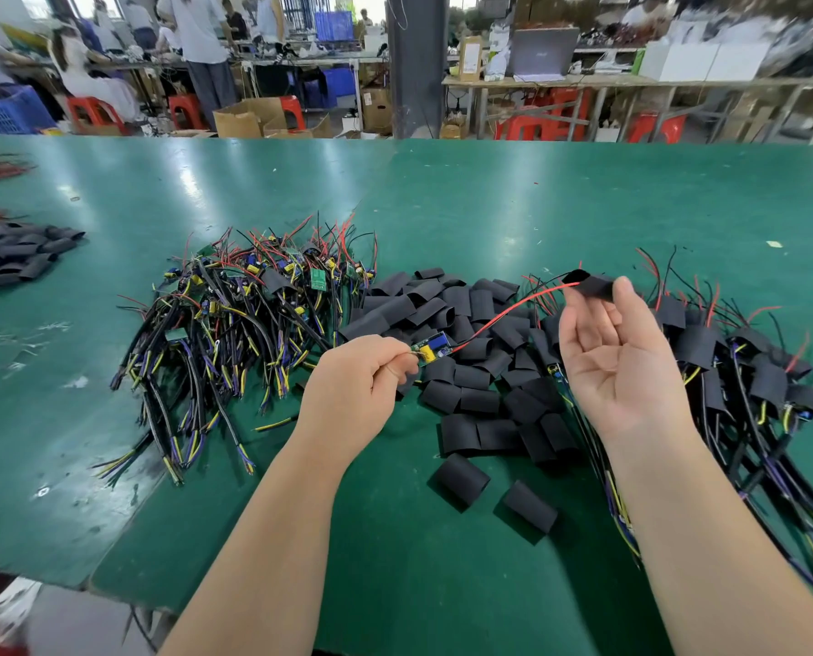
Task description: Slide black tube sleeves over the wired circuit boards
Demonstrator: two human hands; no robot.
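Note:
My left hand (357, 390) pinches a small green circuit board (434, 348) by its near end, above the sleeve pile. From the board a red wire (513, 311) and a black wire run up and right into a black tube sleeve (591, 284). My right hand (617, 357), palm up, pinches that sleeve between thumb and fingertips. A heap of loose black sleeves (480, 371) lies between my hands. Bare wired boards (248, 319) are piled to the left. Sleeved boards (745, 371) are piled to the right.
Everything lies on a green table (490, 205). Another heap of black sleeves (11, 258) sits at the far left edge. Two single sleeves (490, 490) lie nearer me. Beyond the table are people, red stools, cardboard boxes and benches.

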